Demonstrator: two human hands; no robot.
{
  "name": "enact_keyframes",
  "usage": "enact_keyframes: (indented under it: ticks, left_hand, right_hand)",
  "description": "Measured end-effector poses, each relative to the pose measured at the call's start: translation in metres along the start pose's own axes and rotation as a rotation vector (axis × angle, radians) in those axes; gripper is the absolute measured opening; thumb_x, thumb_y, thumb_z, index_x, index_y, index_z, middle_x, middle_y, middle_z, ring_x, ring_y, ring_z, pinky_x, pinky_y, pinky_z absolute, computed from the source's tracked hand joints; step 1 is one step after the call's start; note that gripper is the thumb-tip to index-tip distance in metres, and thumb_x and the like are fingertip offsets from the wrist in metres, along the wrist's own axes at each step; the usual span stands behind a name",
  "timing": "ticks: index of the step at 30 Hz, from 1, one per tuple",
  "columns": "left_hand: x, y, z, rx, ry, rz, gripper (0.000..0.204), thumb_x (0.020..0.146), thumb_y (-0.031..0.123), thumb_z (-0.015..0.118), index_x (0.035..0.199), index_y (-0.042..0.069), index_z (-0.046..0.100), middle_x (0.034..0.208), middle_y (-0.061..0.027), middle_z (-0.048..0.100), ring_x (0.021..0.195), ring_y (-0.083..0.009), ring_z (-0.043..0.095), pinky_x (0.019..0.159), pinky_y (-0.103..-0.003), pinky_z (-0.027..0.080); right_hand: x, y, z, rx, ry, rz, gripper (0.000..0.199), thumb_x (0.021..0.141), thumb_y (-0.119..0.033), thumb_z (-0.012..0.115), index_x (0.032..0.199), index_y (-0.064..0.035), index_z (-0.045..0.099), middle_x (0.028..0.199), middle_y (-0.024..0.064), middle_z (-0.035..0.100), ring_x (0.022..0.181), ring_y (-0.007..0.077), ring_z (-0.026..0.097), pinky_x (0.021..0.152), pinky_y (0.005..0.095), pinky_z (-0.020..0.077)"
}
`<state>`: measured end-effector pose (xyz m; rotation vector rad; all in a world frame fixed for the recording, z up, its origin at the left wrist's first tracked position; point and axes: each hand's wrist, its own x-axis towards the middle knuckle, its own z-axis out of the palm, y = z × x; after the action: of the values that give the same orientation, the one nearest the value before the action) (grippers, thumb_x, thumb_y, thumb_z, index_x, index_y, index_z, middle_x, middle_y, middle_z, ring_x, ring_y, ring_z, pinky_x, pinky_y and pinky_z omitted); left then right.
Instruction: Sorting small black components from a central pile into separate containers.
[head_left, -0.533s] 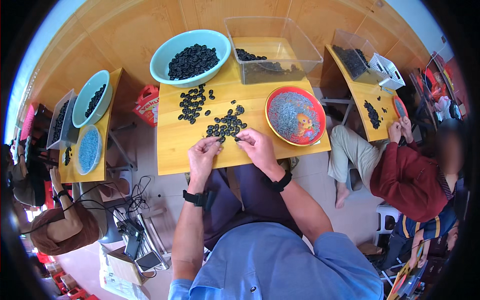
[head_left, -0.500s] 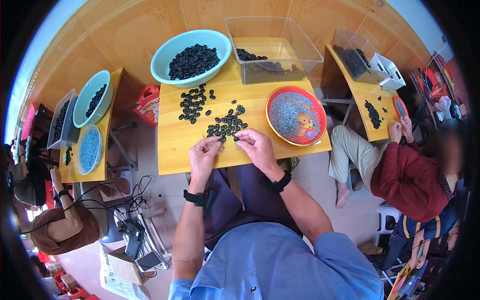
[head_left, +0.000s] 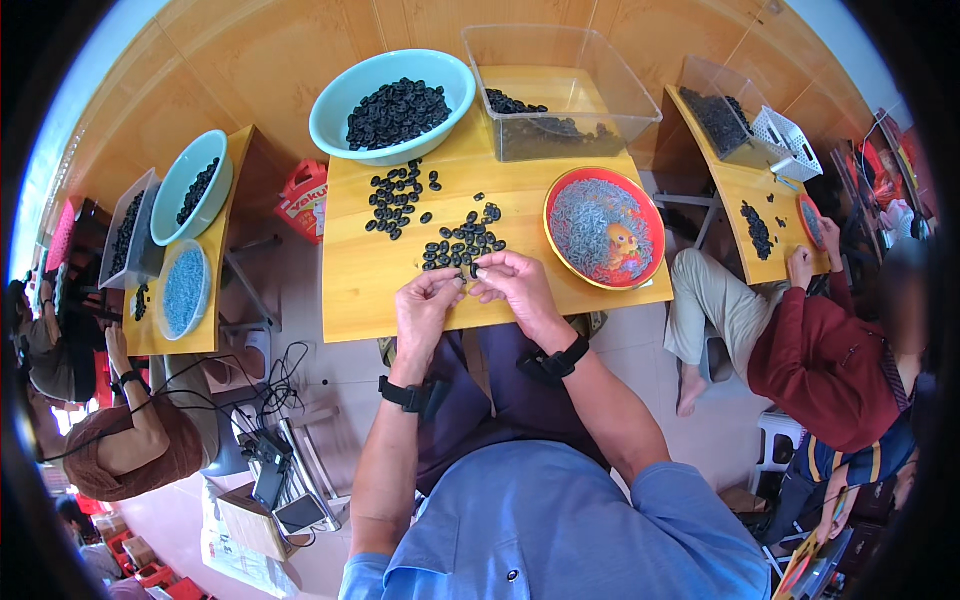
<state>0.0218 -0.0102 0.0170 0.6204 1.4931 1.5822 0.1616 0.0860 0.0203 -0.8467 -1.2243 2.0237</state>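
We're in a workshop, clearly | we spot three worktables [head_left: 365,295] | basins [head_left: 330,125] of black pieces [head_left: 398,112] | co-workers [head_left: 825,365] seated

Toward twelve o'clock: two hands [head_left: 428,303], dozens of black pieces [head_left: 462,246]. Three tables [head_left: 360,290]: nine, twelve, two. Two basins [head_left: 333,105]: ten, eleven. Three bins [head_left: 545,147]: nine, one, two. Three trays [head_left: 654,232]: nine, two, nearly three. One basket [head_left: 788,143]: two.

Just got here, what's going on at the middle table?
A seated person's left hand and right hand are close together at the near edge of loose black pieces on the table. The right appears to pinch a small black piece; what the left holds is too small to tell. More sit in a teal basin; a red tray holds small grey parts.
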Motion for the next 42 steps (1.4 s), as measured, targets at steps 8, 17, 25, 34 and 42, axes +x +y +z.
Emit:
enact_keyframes:
  ticks: [8,17,25,34,42]
  left_hand:
    - [0.0,0.0,0.0,0.017,0.017,-0.009,0.019,0.089,0.005,0.069,0.106,-0.004,0.069,0.082,-0.005,0.07,0.071,-0.0079,0.063,0.065,-0.02,0.05]
    - [0.003,-0.002,0.001,0.101,0.018,0.028,0.017,0.088,0.004,0.069,0.103,-0.005,0.07,0.081,-0.005,0.07,0.07,-0.0064,0.062,0.064,-0.02,0.048]
    - [0.001,0.001,0.0,0.122,0.007,0.002,0.02,0.087,0.003,0.068,0.104,-0.007,0.07,0.08,-0.0068,0.071,0.071,-0.0074,0.063,0.064,-0.02,0.049]
    - [0.003,0.0,0.002,0.085,0.02,-0.036,0.016,0.089,0.003,0.068,0.103,-0.006,0.069,0.082,-0.0074,0.071,0.072,-0.0084,0.065,0.065,-0.019,0.051]
    - [0.003,0.001,0.002,0.169,-0.006,-0.007,0.017,0.088,0.001,0.069,0.104,-0.006,0.068,0.079,-0.0034,0.068,0.07,-0.0065,0.062,0.064,-0.019,0.049]
  right_hand:
    - [-0.001,0.005,0.001,-0.063,-0.003,-0.054,0.015,0.09,-0.001,0.063,0.104,0.0052,0.062,0.089,0.0123,0.07,0.075,0.018,0.071,0.064,0.0269,0.0565]
    - [0.002,0.012,0.001,-0.128,-0.019,-0.08,0.014,0.09,0.001,0.06,0.104,0.0054,0.062,0.089,0.012,0.07,0.074,0.0168,0.07,0.064,0.0263,0.0562]
    - [0.002,0.013,0.003,-0.17,-0.008,-0.094,0.01,0.09,0.001,0.062,0.099,0.0052,0.064,0.083,0.011,0.07,0.07,0.0148,0.069,0.062,0.026,0.0555]
    - [0.006,0.011,0.001,-0.167,-0.009,-0.076,0.008,0.089,0.0,0.064,0.096,0.0049,0.064,0.078,0.0103,0.069,0.063,0.0132,0.066,0.059,0.0255,0.054]
    - [0.005,0.011,0.002,-0.178,-0.007,-0.103,0.008,0.088,-0.002,0.066,0.093,0.0041,0.065,0.077,0.009,0.069,0.063,0.0117,0.065,0.059,0.0245,0.053]
